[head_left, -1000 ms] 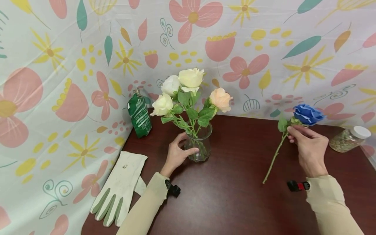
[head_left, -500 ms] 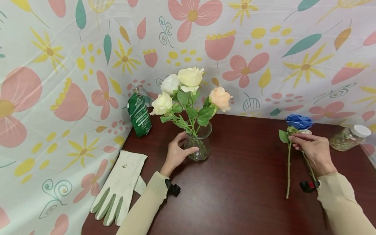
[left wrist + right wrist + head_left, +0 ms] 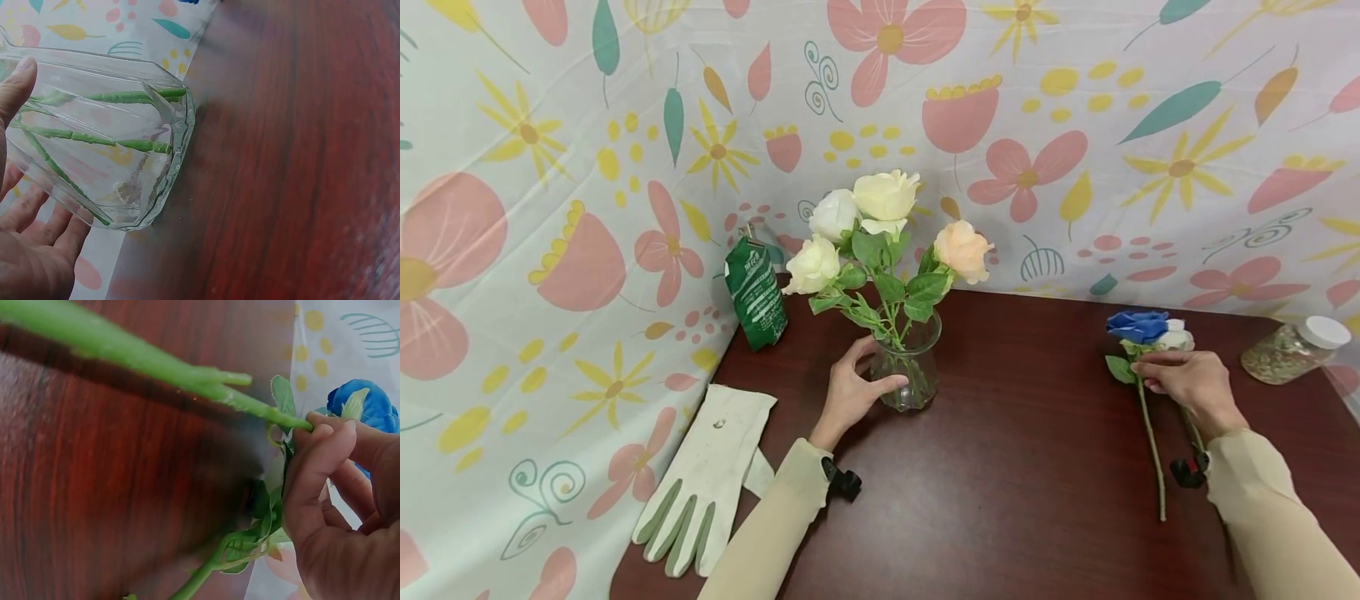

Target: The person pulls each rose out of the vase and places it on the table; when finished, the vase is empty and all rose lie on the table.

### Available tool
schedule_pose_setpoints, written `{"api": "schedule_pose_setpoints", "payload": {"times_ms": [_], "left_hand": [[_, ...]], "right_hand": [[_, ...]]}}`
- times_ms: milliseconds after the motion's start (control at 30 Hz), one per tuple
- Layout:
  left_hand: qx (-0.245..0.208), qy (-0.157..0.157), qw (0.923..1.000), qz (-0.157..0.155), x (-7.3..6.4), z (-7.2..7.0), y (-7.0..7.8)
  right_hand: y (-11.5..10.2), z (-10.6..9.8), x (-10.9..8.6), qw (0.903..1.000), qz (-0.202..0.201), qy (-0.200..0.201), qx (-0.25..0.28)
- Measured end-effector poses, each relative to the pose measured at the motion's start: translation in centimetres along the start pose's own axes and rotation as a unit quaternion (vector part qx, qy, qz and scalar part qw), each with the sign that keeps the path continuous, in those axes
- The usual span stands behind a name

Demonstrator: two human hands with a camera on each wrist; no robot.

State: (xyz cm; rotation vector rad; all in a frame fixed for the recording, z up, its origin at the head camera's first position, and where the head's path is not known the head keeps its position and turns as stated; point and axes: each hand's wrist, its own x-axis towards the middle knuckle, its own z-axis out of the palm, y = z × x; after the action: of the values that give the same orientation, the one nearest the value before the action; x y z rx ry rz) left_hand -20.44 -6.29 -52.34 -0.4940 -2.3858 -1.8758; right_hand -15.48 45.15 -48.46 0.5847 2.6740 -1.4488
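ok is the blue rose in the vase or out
Out: the right grip holds the blue rose well to the right of the vase.

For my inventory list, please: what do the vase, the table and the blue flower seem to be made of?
Vase: glossy, probably glass, though clear plastic is possible; stems show through it.
Table: dark red wood or laminate, slightly shiny; streaky grain and a soft light patch.
Blue flower: perhaps matte cloth; soft folds, no hard shine.
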Motion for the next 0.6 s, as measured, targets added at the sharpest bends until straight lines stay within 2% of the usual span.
{"api": "schedule_pose_setpoints", "payload": {"times_ms": [67, 200, 600], "left_hand": [[-0.001, 0.0, 1.0, 0.0, 0.0, 0.0, 0.0], [-0.002, 0.001, 1.0, 0.0, 0.0, 0.0, -0.1], [-0.006, -0.002, 1.0, -0.005, 0.0, 0.0, 0.1]], "right_hand": [[0.1, 0.0, 0.1, 0.9995, 0.005, 0.003, -0.031], [0.4, 0.1, 0.3, 0.998, 0.01, 0.005, -0.062], [1.1, 0.4, 0.2, 0.995, -0.014, 0.011, -0.098]]}}
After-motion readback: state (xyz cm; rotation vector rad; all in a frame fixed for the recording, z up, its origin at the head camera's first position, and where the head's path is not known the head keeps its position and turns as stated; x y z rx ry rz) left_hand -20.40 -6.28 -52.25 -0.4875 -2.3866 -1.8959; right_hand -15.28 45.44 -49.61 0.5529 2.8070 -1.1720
